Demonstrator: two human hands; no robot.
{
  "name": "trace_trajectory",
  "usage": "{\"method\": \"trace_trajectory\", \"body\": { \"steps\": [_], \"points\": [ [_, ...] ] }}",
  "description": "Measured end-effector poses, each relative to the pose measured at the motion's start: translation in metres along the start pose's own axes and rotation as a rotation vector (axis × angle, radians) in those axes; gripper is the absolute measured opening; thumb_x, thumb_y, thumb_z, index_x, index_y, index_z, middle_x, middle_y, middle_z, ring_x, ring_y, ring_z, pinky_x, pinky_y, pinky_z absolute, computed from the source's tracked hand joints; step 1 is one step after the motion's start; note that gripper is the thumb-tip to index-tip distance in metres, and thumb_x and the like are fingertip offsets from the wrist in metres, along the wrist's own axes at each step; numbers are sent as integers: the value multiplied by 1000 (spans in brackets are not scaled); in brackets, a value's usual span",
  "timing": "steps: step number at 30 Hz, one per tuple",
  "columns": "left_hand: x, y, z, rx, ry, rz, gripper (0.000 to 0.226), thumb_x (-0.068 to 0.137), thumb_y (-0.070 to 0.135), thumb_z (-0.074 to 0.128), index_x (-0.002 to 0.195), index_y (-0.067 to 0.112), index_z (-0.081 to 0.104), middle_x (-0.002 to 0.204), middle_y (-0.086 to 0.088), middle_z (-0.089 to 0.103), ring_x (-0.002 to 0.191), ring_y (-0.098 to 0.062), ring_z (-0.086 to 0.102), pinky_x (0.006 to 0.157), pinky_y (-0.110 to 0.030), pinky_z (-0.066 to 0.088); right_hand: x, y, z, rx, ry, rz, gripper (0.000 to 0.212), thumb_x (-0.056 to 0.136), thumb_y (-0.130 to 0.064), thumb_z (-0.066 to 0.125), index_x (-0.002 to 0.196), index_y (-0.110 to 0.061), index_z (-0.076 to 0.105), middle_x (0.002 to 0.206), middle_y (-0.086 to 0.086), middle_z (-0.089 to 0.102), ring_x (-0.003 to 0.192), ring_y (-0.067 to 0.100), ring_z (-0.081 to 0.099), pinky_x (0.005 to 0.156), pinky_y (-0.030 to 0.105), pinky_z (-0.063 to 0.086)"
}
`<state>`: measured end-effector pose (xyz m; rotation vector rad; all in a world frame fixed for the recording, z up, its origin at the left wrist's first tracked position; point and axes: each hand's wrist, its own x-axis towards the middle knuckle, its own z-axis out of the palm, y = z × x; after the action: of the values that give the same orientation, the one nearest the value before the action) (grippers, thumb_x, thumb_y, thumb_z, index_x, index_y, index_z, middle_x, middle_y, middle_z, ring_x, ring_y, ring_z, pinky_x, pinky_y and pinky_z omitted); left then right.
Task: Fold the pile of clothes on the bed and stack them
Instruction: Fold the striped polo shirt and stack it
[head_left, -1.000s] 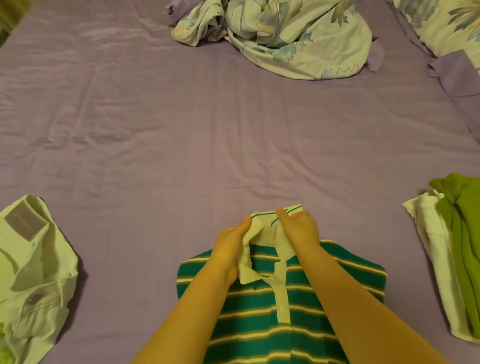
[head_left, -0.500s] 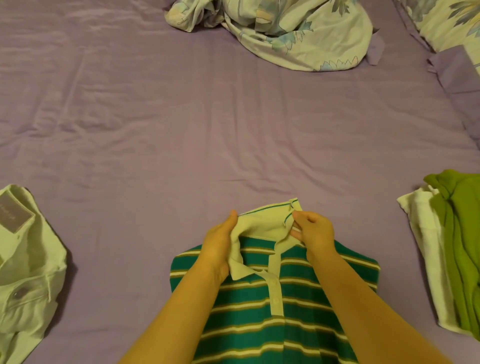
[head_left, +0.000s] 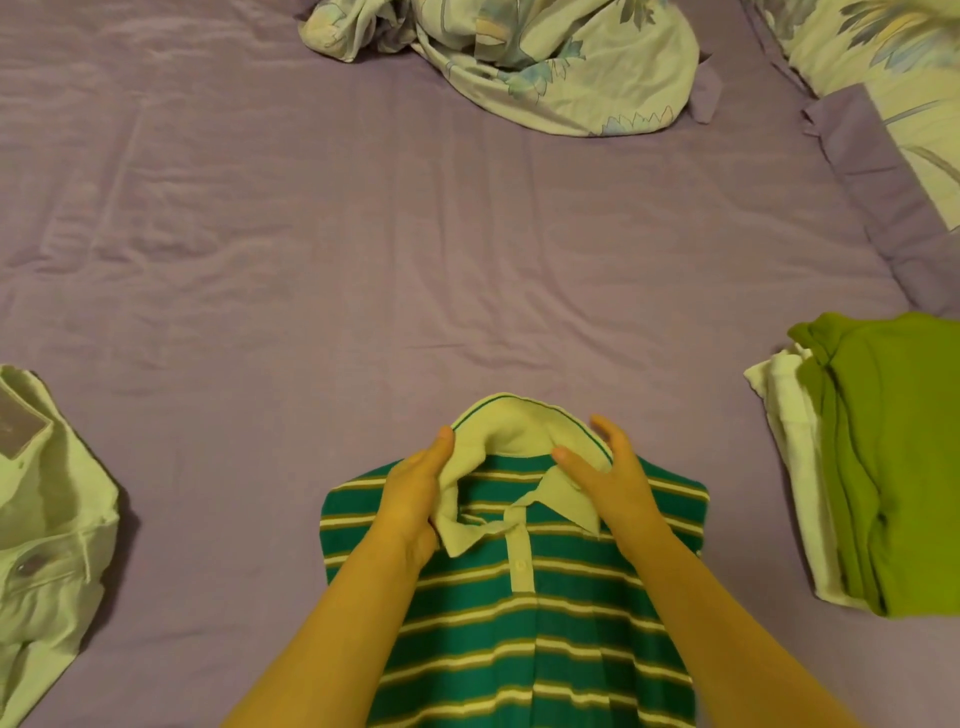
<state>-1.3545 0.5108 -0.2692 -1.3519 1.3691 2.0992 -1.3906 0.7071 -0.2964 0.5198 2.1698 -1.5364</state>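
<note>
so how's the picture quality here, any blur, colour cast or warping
Head view: dim, yellow-green cast; striped polo shirt and purple bedsheet fairly sharp; floral pillow in the top right corner smeared; wide-angle bending at the edges; soft shadow beside the pale jeans.

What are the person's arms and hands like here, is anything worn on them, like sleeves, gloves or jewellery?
Both forearms are bare all the way to the bottom edge of the picture, with no sleeve showing. The left hand and the right hand wear no gloves. No watch, bracelet or ring is visible on either wrist or on the fingers that show. Fingernails look short and unpainted, though the picture is too soft to be sure.
</note>
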Motion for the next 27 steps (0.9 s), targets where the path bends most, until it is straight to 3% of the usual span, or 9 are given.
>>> {"method": "trace_trajectory", "body": {
  "steps": [3, 5, 8, 13, 16, 18, 21, 24, 27],
  "points": [
    [2, 3, -4, -19, 2, -21, 26, 87, 36, 65, 101, 13, 68, 86, -8, 73, 85, -24, 65, 69, -37, 53, 6, -9, 3, -22, 32, -53, 13, 92, -29, 58, 102, -21, 62, 100, -5, 61, 101, 20, 57, 77, 24, 46],
    [7, 10, -8, -63, 25, -24, 31, 87, 29, 65, 112, 9, 66, 102, -12, 70, 92, -26, 63, 77, -40, 53, 12, -16, -3, 113, 16, 43, 10, 90, -33, 60, 88, -24, 64, 91, 4, 67, 88, 23, 62, 70, 27, 50],
    [17, 21, -14, -178, 54, -8, 36, 90, 17, 63, 124, 3, 60, 117, -16, 65, 101, -27, 62, 89, -40, 50, 25, -19, -16, 229, -80, 144, 15, 87, -30, 65, 98, -19, 66, 99, 10, 69, 89, 24, 64, 74, 34, 53],
    [26, 24, -19, -268, 50, -120, 18, 92, 21, 61, 107, 11, 65, 93, -10, 67, 82, -23, 63, 65, -37, 51, 39, -13, -24, 463, -29, 319, 28, 91, -20, 59, 118, -12, 62, 106, 10, 64, 90, 23, 61, 75, 35, 52],
    [29, 19, -23, -203, 83, -82, 11, 95, 20, 55, 97, 14, 64, 89, -9, 67, 80, -22, 62, 61, -37, 50, 40, -6, -27, 437, -23, 338, 24, 94, -16, 55, 116, -13, 62, 112, 10, 62, 97, 26, 59, 80, 38, 51],
    [31, 14, -26, -13, 86, 12, 14, 96, 18, 52, 97, 13, 65, 97, -11, 67, 83, -24, 62, 67, -37, 52, 34, -3, -29, 302, -43, 297, 16, 94, -11, 53, 104, -14, 65, 110, 15, 62, 94, 28, 59, 80, 42, 51],
    [27, 7, -29, 410, 103, 137, 19, 91, 38, 59, 86, 21, 66, 90, -5, 67, 84, -22, 60, 70, -34, 51, 24, 1, -29, 27, -19, 160, 10, 95, -19, 53, 93, -18, 64, 106, 13, 62, 94, 27, 57, 85, 44, 51],
    [25, -1, -26, 864, 108, 364, 31, 84, 55, 59, 79, 26, 65, 84, 6, 61, 76, -13, 56, 60, -23, 41, 17, 1, -26, -325, 35, -114, 18, 92, -34, 57, 83, -20, 64, 87, 3, 62, 85, 20, 55, 76, 32, 49],
    [23, -5, -19, 1414, 247, 551, 36, 85, 61, 53, 90, 28, 66, 100, 7, 54, 94, -15, 52, 73, -28, 47, 14, 2, -21, -633, 97, -254, 27, 88, -44, 59, 86, -20, 70, 90, -1, 61, 91, 17, 52, 82, 32, 45]
  ]
}}
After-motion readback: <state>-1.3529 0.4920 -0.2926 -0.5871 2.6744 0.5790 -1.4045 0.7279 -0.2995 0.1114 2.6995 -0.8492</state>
